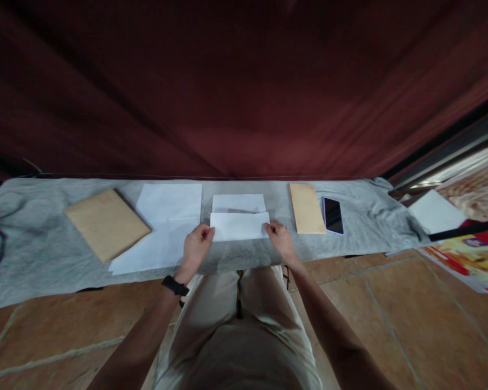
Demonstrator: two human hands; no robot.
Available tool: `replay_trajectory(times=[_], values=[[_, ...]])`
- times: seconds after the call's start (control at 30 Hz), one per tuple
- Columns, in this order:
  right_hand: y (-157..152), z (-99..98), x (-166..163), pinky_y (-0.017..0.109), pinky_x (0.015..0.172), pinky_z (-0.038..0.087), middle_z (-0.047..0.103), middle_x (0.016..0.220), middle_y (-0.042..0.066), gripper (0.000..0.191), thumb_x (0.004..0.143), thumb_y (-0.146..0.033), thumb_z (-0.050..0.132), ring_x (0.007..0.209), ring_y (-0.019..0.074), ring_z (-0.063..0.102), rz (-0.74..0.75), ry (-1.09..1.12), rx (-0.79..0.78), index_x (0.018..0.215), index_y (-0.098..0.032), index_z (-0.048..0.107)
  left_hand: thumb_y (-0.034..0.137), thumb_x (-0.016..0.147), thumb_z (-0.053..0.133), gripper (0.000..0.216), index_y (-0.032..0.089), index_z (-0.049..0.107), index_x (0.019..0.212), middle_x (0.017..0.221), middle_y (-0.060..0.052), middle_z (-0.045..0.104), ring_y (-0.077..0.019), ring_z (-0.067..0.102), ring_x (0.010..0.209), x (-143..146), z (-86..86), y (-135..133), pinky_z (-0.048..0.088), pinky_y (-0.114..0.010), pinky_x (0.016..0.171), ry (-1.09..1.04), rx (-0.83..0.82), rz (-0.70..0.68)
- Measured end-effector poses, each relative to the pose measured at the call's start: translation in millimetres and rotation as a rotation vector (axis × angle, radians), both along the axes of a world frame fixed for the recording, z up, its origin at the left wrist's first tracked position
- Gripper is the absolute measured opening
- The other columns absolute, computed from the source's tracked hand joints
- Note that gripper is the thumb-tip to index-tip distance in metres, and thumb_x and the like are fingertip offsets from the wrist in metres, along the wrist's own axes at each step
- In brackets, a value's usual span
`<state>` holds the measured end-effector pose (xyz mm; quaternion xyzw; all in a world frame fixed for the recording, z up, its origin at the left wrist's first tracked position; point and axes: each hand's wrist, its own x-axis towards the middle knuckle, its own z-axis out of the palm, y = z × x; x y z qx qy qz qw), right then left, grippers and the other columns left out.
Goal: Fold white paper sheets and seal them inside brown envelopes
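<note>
A sheet of white paper (239, 227), folded into a long strip, lies across the middle of the grey cloth in front of me. Its far part (238, 202) rises behind the near fold. My left hand (197, 245) pinches the strip's left end between thumb and curled fingers. At the opposite end, my right hand (280, 238) grips the paper the same way. Left of my left hand lie several flat white sheets (168, 238), partly overlapping. A brown envelope (308, 208) rests to the right of my right hand.
Grey cloth (244, 261) covers the narrow table. A stack of brown envelopes (108, 223) overlaps the loose sheets at left. A phone (333, 215) lies right of the single envelope. Behind hangs a dark red curtain (244, 97). A colourful printed sheet (472, 257) is at far right.
</note>
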<state>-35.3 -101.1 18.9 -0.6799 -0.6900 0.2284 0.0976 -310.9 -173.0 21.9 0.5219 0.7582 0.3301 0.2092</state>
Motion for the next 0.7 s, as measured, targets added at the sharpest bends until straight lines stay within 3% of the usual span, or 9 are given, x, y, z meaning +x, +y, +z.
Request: replay_trajectory(times=[0.2, 0.47, 0.7], values=[[7.4, 4.9, -11.1, 0.025, 0.074, 0.046, 0.078, 0.103, 0.009, 0.040, 0.105, -0.050, 0.043, 0.096, 0.0204, 0.073, -0.048, -0.139, -0.051, 0.110, -0.024, 0.073, 0.041, 0.094, 0.049, 0.028, 0.022, 0.065, 0.079, 0.080, -0.002, 0.072, -0.0176, 0.064, 0.073, 3.4, 5.5, 13.5, 0.040, -0.026, 0.066, 0.159, -0.155, 0.041], [13.5, 12.4, -20.6, 0.026, 0.081, 0.050, 0.078, 0.105, 0.010, 0.042, 0.105, -0.051, 0.043, 0.102, 0.0222, 0.073, -0.106, -0.147, -0.097, 0.113, -0.024, 0.073, 0.043, 0.099, 0.045, 0.033, 0.025, 0.072, 0.099, 0.098, -0.008, 0.078, -0.0253, 0.072, 0.089, 12.2, 18.2, 27.7, 0.041, -0.031, 0.067, 0.401, -0.386, 0.060], [20.5, 12.4, -25.0, 0.027, 0.079, 0.051, 0.078, 0.103, 0.011, 0.040, 0.104, -0.049, 0.045, 0.101, 0.0233, 0.074, -0.117, -0.138, -0.078, 0.113, -0.023, 0.073, 0.042, 0.101, 0.039, 0.039, 0.022, 0.072, 0.108, 0.094, -0.012, 0.078, -0.0282, 0.074, 0.091, 17.3, 19.0, 31.5, 0.047, -0.033, 0.073, 0.545, -0.378, 0.020]])
